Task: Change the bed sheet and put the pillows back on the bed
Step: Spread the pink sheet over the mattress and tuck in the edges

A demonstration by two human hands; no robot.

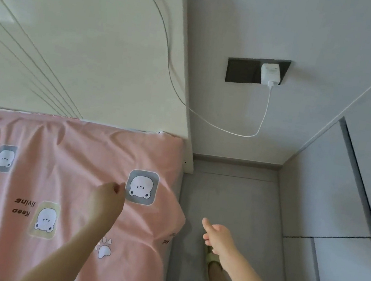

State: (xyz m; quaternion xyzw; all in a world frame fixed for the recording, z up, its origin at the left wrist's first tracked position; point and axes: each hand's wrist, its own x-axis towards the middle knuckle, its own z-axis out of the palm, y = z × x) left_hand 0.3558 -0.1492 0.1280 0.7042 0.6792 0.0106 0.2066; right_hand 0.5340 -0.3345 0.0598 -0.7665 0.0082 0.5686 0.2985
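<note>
- Bed sheet [28, 189], pink with bear prints, lies spread on the bed [188, 164], under and ahead of my left hand [109, 195].
- Step, my guess: new sheet is on, head-end corner being fitted. No pillows in view.
- Next move likely: take the loose corner flap [167, 222] between my two hands, pull it down, tuck it, then flatten the wrinkles ahead of the left hand.
- Left hand: over the sheet, fingers curled under. Can't tell if it pinches cloth or only touches.
- Right hand [218, 239]: out over the floor [241, 209] beside the bed, fingers loose, thumb up, holding nothing.
</note>
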